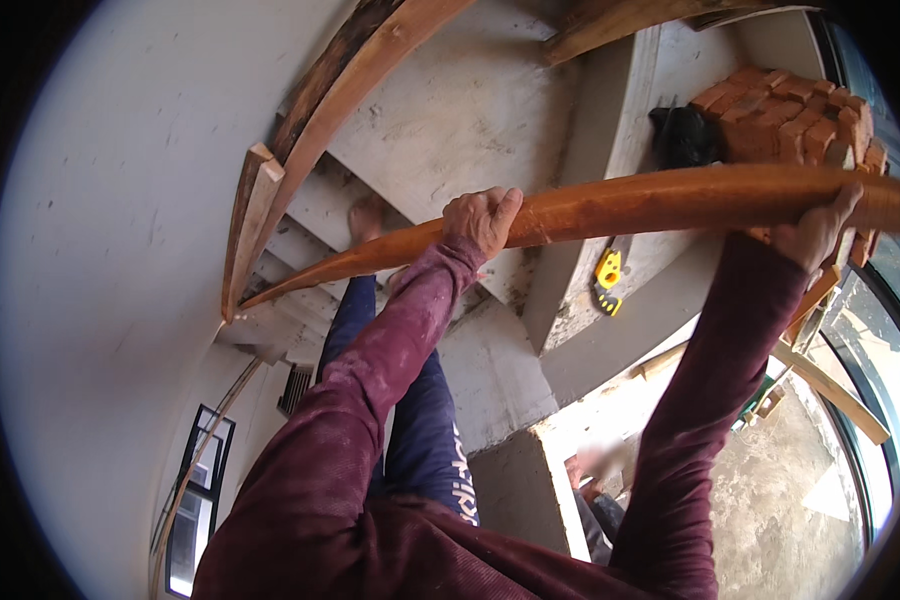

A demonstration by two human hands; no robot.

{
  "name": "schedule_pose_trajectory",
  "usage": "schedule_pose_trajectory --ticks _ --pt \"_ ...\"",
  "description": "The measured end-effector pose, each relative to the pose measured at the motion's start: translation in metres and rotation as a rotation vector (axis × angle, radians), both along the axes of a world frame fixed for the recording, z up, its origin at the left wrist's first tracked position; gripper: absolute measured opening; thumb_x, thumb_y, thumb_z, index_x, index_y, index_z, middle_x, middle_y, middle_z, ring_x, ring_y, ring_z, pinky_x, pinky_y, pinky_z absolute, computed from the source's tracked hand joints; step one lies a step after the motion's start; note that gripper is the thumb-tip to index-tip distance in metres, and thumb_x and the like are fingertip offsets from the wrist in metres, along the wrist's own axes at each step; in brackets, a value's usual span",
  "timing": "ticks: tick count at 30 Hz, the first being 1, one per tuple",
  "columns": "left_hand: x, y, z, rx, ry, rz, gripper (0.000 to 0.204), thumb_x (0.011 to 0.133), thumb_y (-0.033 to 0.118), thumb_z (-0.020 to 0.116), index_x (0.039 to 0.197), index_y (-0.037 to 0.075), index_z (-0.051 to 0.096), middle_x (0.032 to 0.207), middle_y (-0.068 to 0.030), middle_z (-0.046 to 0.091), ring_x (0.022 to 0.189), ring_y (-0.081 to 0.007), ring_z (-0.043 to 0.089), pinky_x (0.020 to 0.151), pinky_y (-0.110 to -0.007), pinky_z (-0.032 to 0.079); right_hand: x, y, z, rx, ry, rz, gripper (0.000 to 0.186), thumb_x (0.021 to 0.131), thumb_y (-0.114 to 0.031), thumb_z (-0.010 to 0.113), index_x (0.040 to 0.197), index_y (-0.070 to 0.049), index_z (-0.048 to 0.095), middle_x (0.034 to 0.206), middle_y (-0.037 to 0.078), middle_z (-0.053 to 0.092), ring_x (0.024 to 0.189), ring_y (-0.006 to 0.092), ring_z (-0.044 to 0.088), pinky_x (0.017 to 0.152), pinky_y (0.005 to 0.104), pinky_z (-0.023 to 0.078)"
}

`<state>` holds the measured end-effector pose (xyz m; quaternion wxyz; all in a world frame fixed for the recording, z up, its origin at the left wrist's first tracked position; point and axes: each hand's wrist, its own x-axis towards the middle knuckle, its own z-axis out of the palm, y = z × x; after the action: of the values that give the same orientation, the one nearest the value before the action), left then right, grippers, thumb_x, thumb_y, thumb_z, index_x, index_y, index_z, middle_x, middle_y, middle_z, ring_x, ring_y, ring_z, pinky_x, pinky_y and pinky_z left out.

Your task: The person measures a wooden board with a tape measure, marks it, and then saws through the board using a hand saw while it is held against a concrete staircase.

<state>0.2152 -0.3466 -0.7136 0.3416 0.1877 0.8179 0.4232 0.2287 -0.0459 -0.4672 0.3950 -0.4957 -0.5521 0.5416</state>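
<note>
Pale wall [100, 250], left of frame. Dirty concrete stair landing [460, 130], upper centre. Long wooden beam [660, 203], across mid-frame. Stacked red bricks [775, 118], upper right. Right hand [816, 235], clasping beam, right. Left hand [481, 219], wrapped round beam, upper centre. Yellow-and-black tool handle [608, 268], right of centre.

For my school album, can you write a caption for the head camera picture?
Left hand and right hand hold a long wooden beam above the stairs, with bricks stacked nearby.
</note>
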Motion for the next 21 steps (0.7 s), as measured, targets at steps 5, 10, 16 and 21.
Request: schedule_pose_trajectory --ticks 5,10,16,21 --pt "-0.021 0.011 0.012 -0.051 -0.022 0.022 0.066 0.095 0.058 0.029 0.082 0.008 0.070 0.073 -0.0213 0.065 0.075 -0.0408 0.064 0.069 -0.049 0.049 0.025 0.039 -0.019 0.237 -0.379 0.072 0.049 0.094 -0.029 0.046 0.138 -0.008 0.040 0.127 0.018 0.051 0.112 0.0250 0.054 0.096 0.0366 0.044" --pt "0.010 -0.009 0.078 -0.047 -0.162 -0.049 0.060 0.095 0.053 0.032 0.080 0.010 0.071 0.081 -0.0190 0.068 0.082 -0.0373 0.065 0.079 -0.047 0.049 0.080 0.042 0.016 0.217 -0.470 0.045 0.047 0.094 -0.033 0.047 0.132 -0.005 0.042 0.120 0.018 0.052 0.105 0.0254 0.055 0.090 0.0370 0.046" --pt "0.001 -0.021 0.076 -0.047 -0.029 0.083 0.060 0.096 0.049 0.032 0.070 0.007 0.067 0.070 -0.0217 0.064 0.072 -0.0397 0.064 0.069 -0.048 0.049 0.079 0.030 0.029 0.257 -0.478 0.082 0.047 0.095 -0.038 0.048 0.125 -0.002 0.045 0.111 0.018 0.054 0.097 0.0260 0.057 0.082 0.0376 0.049" --pt "0.010 -0.006 0.064 -0.039 0.105 0.054 0.058 0.097 0.045 0.030 0.076 0.007 0.068 0.068 -0.0227 0.064 0.070 -0.0399 0.064 0.069 -0.050 0.050 0.075 0.007 0.087 0.425 -0.474 0.070 0.049 0.095 -0.042 0.049 0.120 0.000 0.048 0.103 0.017 0.056 0.090 0.0264 0.058 0.075 0.0381 0.051"
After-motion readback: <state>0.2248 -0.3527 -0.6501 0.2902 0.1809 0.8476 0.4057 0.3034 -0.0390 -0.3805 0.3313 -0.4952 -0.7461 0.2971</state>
